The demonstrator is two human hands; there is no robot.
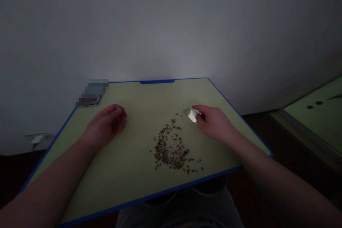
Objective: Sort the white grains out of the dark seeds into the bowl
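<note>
The right hand (213, 120) grips a shiny object (191, 115) near scattered dark grains (171, 156) on the table (120, 174). The left hand (108, 124) curls loosely; its grip's contents cannot be determined.

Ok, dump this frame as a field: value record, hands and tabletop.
tabletop: pale, blue-edged
left hand: fingers curled, at the tabletop's left; whether it holds anything is unclear
right hand: pinches a small shiny item, exact kind unclear
grains: dark and pale, loose heap with scattered strays, nearer the near edge than the far one
far left corner: pixelated item, details unreadable
light: dim
</note>
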